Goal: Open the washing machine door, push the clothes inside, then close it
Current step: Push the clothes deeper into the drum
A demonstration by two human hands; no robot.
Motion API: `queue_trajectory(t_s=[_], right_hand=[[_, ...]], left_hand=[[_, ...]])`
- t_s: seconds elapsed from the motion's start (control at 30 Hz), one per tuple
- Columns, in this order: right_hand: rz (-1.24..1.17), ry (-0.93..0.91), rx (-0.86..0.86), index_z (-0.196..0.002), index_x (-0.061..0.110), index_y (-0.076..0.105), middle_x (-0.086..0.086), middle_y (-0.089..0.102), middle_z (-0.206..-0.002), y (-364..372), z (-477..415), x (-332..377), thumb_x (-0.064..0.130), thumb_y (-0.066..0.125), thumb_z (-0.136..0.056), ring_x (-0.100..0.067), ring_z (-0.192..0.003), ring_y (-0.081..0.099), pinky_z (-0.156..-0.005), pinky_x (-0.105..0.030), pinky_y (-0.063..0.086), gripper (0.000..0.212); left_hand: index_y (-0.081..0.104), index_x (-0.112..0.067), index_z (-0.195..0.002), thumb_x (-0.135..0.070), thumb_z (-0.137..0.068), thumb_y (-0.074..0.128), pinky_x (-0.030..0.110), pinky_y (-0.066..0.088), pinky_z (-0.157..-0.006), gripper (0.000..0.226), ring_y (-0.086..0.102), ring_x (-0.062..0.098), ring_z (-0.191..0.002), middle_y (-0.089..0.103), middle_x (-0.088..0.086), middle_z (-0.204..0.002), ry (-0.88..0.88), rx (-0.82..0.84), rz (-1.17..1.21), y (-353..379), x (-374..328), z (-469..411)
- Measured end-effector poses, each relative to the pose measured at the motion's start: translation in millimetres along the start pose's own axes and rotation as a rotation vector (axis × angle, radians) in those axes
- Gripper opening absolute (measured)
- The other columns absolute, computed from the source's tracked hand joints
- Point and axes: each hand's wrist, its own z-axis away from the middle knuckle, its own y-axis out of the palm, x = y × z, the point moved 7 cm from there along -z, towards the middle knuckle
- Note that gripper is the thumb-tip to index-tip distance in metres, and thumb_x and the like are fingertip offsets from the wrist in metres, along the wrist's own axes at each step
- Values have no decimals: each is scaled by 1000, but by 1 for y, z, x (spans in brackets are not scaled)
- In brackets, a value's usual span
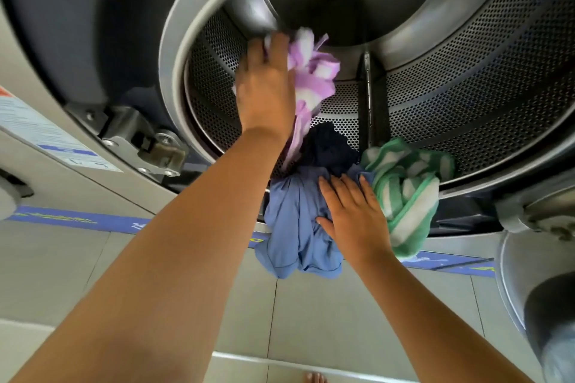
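The washing machine drum [451,78] stands open in front of me, perforated steel inside. My left hand [264,87] is inside the opening, shut on a purple and white cloth [311,74]. My right hand [351,214] lies flat with fingers spread on a light blue garment [292,236] that hangs over the lower rim. A dark navy garment [326,146] sits just behind it in the drum. A green and white striped towel [407,193] drapes over the rim to the right. The open door [529,289] is at the right edge.
The door hinge [146,140] is bolted to the machine's front at the left, beside a label [46,134]. Blue tape [77,221] runs across the tiled floor [186,258] below. A bare toe [314,378] shows at the bottom edge.
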Motion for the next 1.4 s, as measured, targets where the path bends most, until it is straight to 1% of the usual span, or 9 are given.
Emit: queue_trajectory(t_s=[0.07,0.13,0.23,0.5,0.67,0.87,1.07,1.2,1.4], right_hand=[[-4,3,-11,-139,13,50,-10,60,-131,0,0,0,48,68,-78,-30,-124,54,-113,-47,25,73],[-11,8,-15,-139,13,50,-10,60,-130,1,-1,0,48,68,-78,-30,-124,54,-112,-47,23,73],[-14,11,-10,-139,13,50,-10,60,-130,2,-2,-1,48,68,-78,-30,-124,54,-112,-47,23,73],[-51,49,28,-126,8,58,-8,67,-115,-6,-10,-6,47,81,-63,-27,-111,62,-111,-44,34,77],[-26,136,98,-133,1,52,-17,57,-135,-12,-10,-26,63,65,-71,-31,-128,52,-113,-48,19,89],[-40,123,205,-139,4,46,-15,54,-139,-5,-7,-33,72,49,-72,-30,-130,50,-114,-47,27,96],[-14,239,156,-144,7,35,-14,56,-136,-22,0,-55,83,35,-67,-30,-122,55,-110,-51,20,109],[-21,247,172,-142,3,39,-15,60,-130,-23,4,-62,84,36,-66,-30,-118,58,-110,-46,24,111],[18,204,195,-137,2,46,-17,55,-135,-19,13,-60,77,37,-71,-35,-125,50,-114,-47,22,101]], left_hand=[[42,-14,-130,-26,-83,63,45,49,-93,53,59,37,-109,55,21,-126,49,103,-124,20,1,-3],[14,-20,-151,-35,-93,52,57,25,-113,70,31,40,-139,23,22,-154,62,468,-285,56,8,15],[-7,-29,-153,-39,-97,40,65,-3,-115,74,-4,37,-149,-13,11,-162,57,804,-373,85,19,52],[18,-24,-151,-72,-87,20,52,18,-117,80,30,35,-143,35,7,-155,307,1010,-202,83,7,124],[6,-28,-153,-82,-68,47,41,41,-103,109,57,28,-121,54,4,-140,565,910,-262,75,11,147],[43,-24,-134,-51,-90,52,37,52,-77,53,65,29,-102,61,3,-118,627,824,-214,75,-3,148],[54,-15,-113,-31,-95,49,42,51,-69,24,67,38,-93,68,11,-104,382,668,-24,57,8,118],[51,-10,-123,-28,-96,50,45,48,-69,33,63,46,-94,65,22,-106,15,458,143,32,18,89],[52,-2,-119,-22,-95,51,32,43,-77,31,63,35,-102,67,19,-110,-675,214,573,23,35,55]])
